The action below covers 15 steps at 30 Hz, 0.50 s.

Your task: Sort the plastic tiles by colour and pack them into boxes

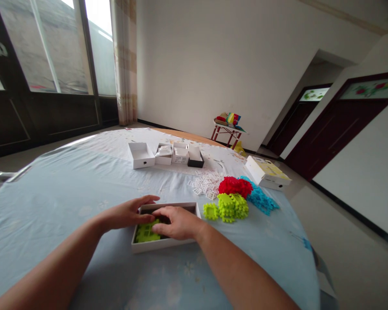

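Note:
A shallow white box (168,246) lies on the table in front of me, with flat yellow-green building blocks (145,234) in its left part. My left hand (126,214) is at the box's left side, its fingers stretched over the back left corner and its thumb on the blocks. Inside the box, my right hand (181,221) has thumb and fingers at the right edge of a green block, which they partly cover. Right of the box lies a pile of the same green blocks (228,207), notched along their edges.
Red blocks (235,186), blue blocks (261,199) and white window-like pieces (207,183) lie behind the green pile. Farther back stand an open white box (141,156) and several small boxes (181,155). A yellow-and-white box (267,173) sits near the right edge of the cloth-covered table (67,189).

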Available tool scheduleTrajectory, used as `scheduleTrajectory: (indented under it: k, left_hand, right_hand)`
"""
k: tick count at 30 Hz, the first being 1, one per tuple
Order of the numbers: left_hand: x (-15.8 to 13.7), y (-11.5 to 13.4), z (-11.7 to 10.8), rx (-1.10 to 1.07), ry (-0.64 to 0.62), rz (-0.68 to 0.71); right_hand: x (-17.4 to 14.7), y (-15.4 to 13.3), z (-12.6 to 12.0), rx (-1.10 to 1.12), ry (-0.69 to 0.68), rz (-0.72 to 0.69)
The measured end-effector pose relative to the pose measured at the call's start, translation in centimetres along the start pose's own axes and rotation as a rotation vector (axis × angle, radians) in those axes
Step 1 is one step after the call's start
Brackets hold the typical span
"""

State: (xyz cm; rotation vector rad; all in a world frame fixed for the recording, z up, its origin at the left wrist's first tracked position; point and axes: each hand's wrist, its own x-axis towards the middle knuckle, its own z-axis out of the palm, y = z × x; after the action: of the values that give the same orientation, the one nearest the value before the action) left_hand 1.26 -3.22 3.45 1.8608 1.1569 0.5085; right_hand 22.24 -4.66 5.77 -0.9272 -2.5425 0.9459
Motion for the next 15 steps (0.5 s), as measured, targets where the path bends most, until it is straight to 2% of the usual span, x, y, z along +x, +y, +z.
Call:
scheduleTrajectory:
  k: [3, 6, 8, 10, 12, 15]
  left_hand:
    - [0.1, -0.1, 0.0, -0.056, -0.014, -0.017]
    - [0.1, 0.1, 0.1, -0.123, -0.009, -0.065]
    - [0.2, 0.4, 0.1, -0.148, 0.014, -0.106]
    - [0.3, 0.6, 0.0, -0.186, 0.022, -0.136]
    - [0.3, 0.7, 0.0, -0.230, 0.020, -0.145]
    - [0.2, 0.7, -0.1, -0.263, 0.031, -0.134]
  right_hand:
    - [-0.8, -0.2, -0.9, 0.108, 0.063, 0.037]
    - [-2.4, 0.0, -3.5, 0.169, 0.253, 0.050]
    - [-3.7, 0.8, -5.8, 0.115, 0.406, 0.083]
    - [-5.0, 2.0, -7.8, -0.034, 0.481, 0.156]
    - [-6.1, 3.3, -8.9, -0.244, 0.400, 0.223]
    - [-7.2, 4.9, -8.9, -0.506, 0.119, 0.310]
